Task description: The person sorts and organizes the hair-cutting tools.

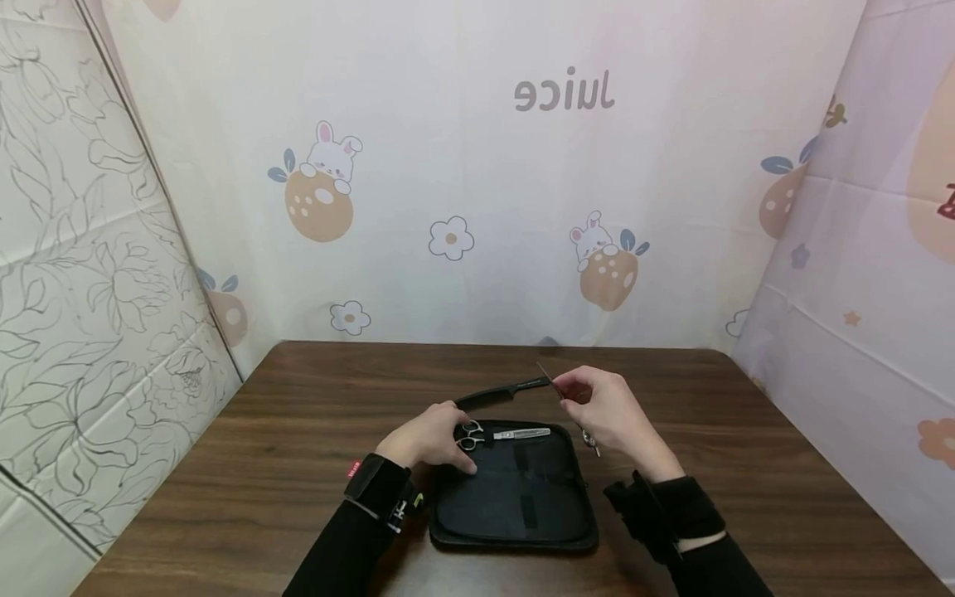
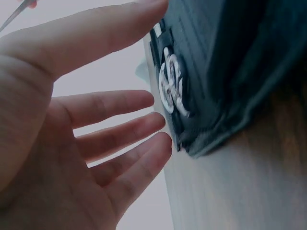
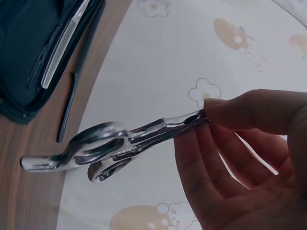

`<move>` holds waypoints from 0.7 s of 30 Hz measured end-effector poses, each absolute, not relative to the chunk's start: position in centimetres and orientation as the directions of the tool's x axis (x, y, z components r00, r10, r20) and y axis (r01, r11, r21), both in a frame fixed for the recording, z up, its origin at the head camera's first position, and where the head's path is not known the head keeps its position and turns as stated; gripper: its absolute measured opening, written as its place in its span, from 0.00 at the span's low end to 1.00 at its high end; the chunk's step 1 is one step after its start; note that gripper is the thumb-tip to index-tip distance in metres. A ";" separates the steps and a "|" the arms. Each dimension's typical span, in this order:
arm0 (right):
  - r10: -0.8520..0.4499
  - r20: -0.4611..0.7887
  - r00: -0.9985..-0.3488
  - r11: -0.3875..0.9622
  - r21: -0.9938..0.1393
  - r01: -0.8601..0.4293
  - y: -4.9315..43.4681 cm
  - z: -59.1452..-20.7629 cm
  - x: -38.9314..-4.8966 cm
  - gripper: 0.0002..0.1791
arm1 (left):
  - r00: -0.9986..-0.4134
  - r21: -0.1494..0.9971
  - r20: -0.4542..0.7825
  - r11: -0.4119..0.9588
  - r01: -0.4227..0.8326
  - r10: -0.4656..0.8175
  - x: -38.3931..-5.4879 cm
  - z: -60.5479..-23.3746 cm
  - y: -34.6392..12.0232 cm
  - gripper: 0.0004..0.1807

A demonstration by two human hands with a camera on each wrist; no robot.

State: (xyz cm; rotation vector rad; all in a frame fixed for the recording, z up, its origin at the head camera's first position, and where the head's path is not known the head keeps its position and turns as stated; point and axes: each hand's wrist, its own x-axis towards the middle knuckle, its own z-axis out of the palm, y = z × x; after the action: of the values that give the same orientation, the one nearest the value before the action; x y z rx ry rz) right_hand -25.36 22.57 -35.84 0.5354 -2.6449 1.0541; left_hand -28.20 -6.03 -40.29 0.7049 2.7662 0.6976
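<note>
My right hand (image 1: 608, 410) pinches a pair of silver scissors (image 3: 108, 143) near the pivot between thumb and fingers, above the right side of a black zip case (image 1: 492, 506). The finger rings hang toward the case and the blades point up and away. In the case's far part lies a second pair, thinning scissors (image 1: 522, 434) with a toothed blade, under a black strap. My left hand (image 1: 429, 435) is at the case's left edge, thumb and fingers spread apart around the thinning scissors' handles (image 2: 172, 86); contact with the case is unclear.
A black comb (image 1: 488, 398) lies on the brown wooden table (image 1: 321, 390) just behind the case. Elastic loops (image 1: 528, 510) cross the case's inner face. A white printed curtain (image 1: 462, 166) stands behind the table, with more cloth on both sides.
</note>
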 end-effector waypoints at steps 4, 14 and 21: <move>-0.270 0.336 -0.902 0.678 -0.599 -0.426 22.5 -35.9 -25.3 0.13 | -0.865 0.486 -0.091 0.780 0.395 0.494 -28.0 -40.4 -5.5 0.40; -0.332 0.318 -0.888 0.720 -0.522 -0.457 22.5 -35.9 -25.3 0.13 | -0.869 0.426 -0.128 0.818 0.387 0.478 -27.9 -40.5 -5.2 0.45; -0.378 0.275 -0.884 0.746 -0.476 -0.467 22.6 -36.0 -25.3 0.13 | -0.875 0.419 -0.131 0.825 0.378 0.467 -27.9 -40.6 -5.2 0.45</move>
State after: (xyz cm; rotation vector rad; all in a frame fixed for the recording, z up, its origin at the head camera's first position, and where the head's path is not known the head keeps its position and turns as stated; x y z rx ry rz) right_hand -25.32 22.63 -35.99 0.6786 -2.7831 0.8228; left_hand -27.92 -5.22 -40.65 0.6524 2.7800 0.5692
